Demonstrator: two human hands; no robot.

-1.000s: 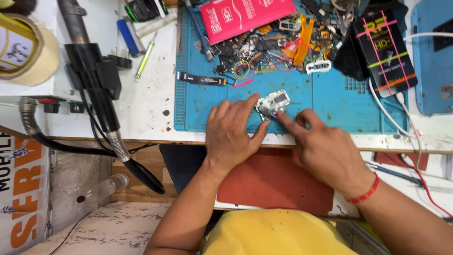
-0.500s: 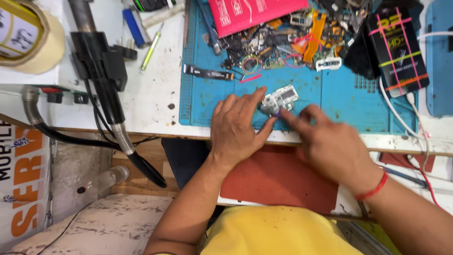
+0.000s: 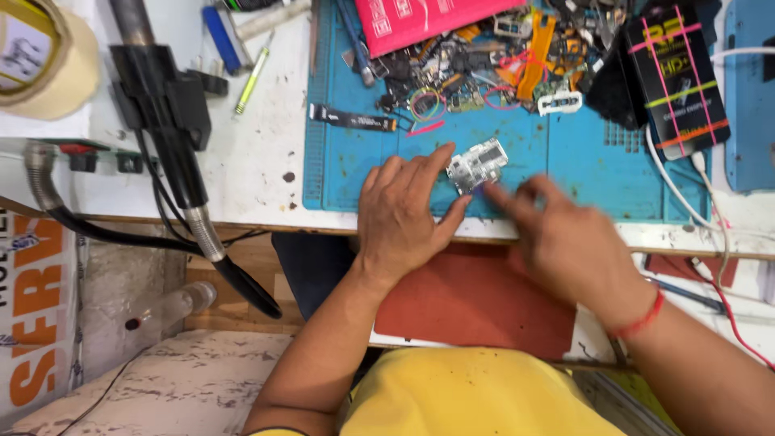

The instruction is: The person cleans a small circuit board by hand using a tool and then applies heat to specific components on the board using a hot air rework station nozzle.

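From the head view we look down on a white, stained workbench with a blue repair mat spread over its far middle. Near the mat's front edge lies a small silvery circuit board, slightly tilted. Our left hand rests flat on the mat just left of it, fingers spread, the index fingertip touching the board's left edge and the thumb reaching under its near side; nothing is clamped in that hand. Our right hand comes in from the right, blurred, with its forefinger pointing at the board's near corner; we cannot tell whether it actually touches, and the fingers close on nothing. A red thread band circles that wrist.

On the far side of the mat sits a heap of small phone parts, a black flex cable lying left of it, a red box behind, and a black packet with coloured bands to the right. On the left of the bench stands a black hot-air tool, with a tape roll at the far left corner.
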